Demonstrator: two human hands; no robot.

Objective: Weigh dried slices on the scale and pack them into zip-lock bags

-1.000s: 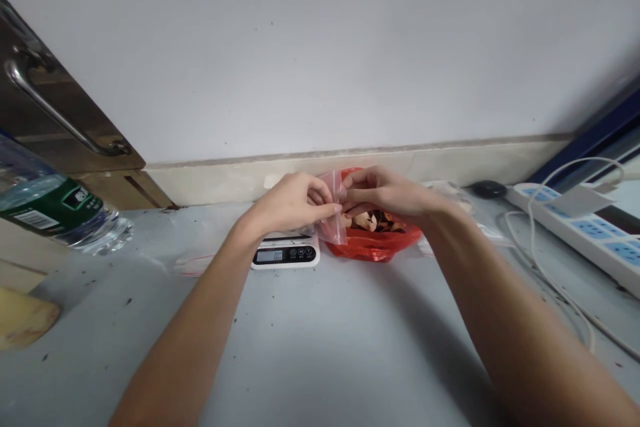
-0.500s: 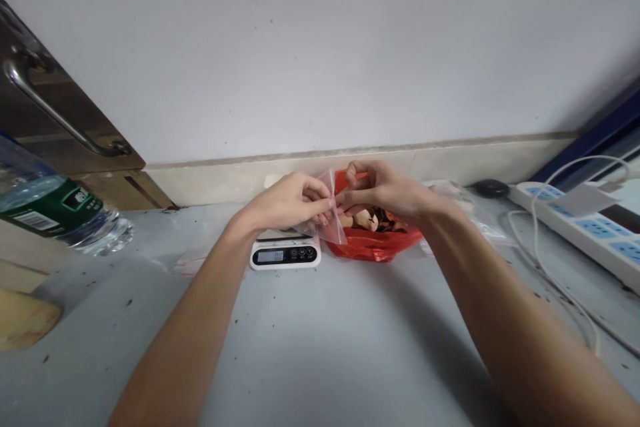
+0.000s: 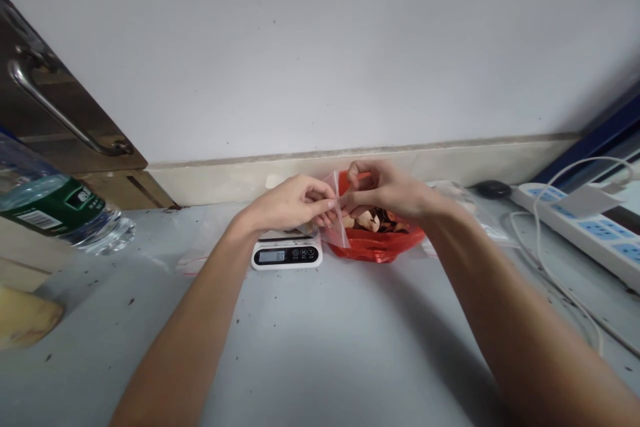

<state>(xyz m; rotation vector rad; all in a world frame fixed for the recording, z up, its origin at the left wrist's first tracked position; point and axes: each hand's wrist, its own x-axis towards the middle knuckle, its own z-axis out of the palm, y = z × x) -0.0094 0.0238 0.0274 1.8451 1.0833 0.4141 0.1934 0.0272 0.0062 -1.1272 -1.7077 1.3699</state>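
Note:
Between my two hands is a clear zip bag, its open edge upright. My left hand pinches the bag's near side with thumb and fingers, above a white digital scale whose display is lit. My right hand grips the bag's edge between thumb and finger, its fingertips close to the left ones. Under the right hand lies an open red plastic bag with pale and dark dried slices inside. What the zip bag's lower part holds is hidden behind my left hand.
Clear plastic bags lie left of the scale, and more plastic packets lie right of the red bag. A water bottle stands at far left. A black mouse, a power strip and white cables are at right.
The scale's display now shows a different, higher number. Both hands keep their pinch on the zip bag, almost unmoved; the whole view has shifted slightly.

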